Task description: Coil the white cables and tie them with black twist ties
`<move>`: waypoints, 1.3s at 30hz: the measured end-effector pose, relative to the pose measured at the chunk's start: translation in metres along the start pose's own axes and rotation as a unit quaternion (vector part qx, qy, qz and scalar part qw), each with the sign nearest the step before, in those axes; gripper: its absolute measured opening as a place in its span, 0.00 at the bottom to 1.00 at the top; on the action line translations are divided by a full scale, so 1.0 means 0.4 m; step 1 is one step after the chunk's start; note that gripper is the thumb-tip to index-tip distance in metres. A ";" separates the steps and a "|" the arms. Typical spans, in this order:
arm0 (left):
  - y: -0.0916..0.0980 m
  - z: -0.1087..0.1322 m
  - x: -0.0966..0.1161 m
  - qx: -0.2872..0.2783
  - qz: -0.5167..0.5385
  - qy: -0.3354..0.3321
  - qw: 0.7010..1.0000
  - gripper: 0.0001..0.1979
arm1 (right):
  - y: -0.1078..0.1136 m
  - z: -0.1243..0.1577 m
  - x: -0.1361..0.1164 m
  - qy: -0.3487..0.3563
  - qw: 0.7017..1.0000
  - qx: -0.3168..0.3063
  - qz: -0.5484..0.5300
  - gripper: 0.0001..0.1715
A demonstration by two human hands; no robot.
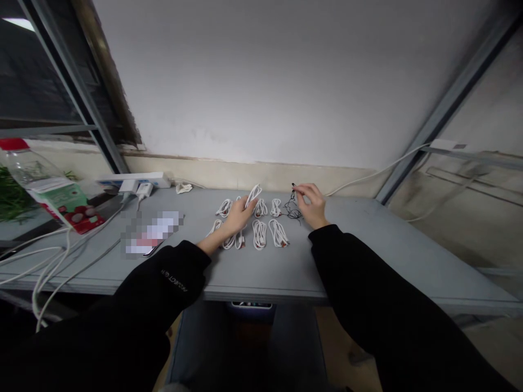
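My left hand (pixel 238 216) is closed round a coiled white cable (pixel 253 194), lifted a little above the grey table (pixel 368 245). My right hand (pixel 312 206) pinches one thin black tie (pixel 293 188) at its top end, just above a small heap of black ties (pixel 292 211). Between and below the hands lie several coiled white cables (pixel 259 233) in two rows, each bound in the middle. Black sleeves cover both my arms.
A white power strip (pixel 134 180) with plugged chargers lies at the back left, with white leads trailing off the table's left edge. A clear bottle with a red cap (pixel 44 185) lies at the far left. A white cord (pixel 368 175) runs along the back right.
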State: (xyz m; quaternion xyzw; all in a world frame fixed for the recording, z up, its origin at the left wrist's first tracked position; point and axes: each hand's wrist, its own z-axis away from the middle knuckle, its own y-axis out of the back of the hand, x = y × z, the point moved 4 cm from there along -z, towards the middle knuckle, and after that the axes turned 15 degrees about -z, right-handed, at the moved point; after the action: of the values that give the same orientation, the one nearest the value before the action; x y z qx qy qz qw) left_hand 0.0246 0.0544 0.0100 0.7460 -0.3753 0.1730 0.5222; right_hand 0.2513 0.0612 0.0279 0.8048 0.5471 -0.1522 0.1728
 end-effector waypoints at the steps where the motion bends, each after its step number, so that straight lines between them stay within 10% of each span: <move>1: 0.000 0.000 0.001 0.001 0.003 0.001 1.000 0.14 | -0.002 0.002 0.003 0.006 1.000 -0.019 0.004 0.11; 10: 0.003 0.005 0.004 -0.009 0.006 0.008 1.000 0.14 | -0.002 0.015 -0.001 0.054 0.986 -0.159 -0.016 0.13; 20: 0.004 0.005 0.006 0.001 -0.013 -0.001 1.000 0.15 | -0.012 0.002 0.093 -0.190 0.976 -0.027 -0.103 0.04; 29: -0.002 0.015 0.027 -0.049 -0.067 -0.085 0.993 0.15 | -0.059 0.021 -0.094 0.080 0.993 -0.019 -0.087 0.10; 39: -0.023 0.048 0.053 -0.085 -0.315 -0.184 0.927 0.14 | -0.123 0.088 -0.195 0.142 0.982 -0.056 -0.112 0.13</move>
State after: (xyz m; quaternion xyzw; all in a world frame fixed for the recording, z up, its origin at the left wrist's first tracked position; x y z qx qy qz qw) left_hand 0.0429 0.0305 0.0102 0.7975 -0.2241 -0.1728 0.5329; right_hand 0.1758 -0.0024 0.0247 0.7405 0.6608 -0.0238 0.1201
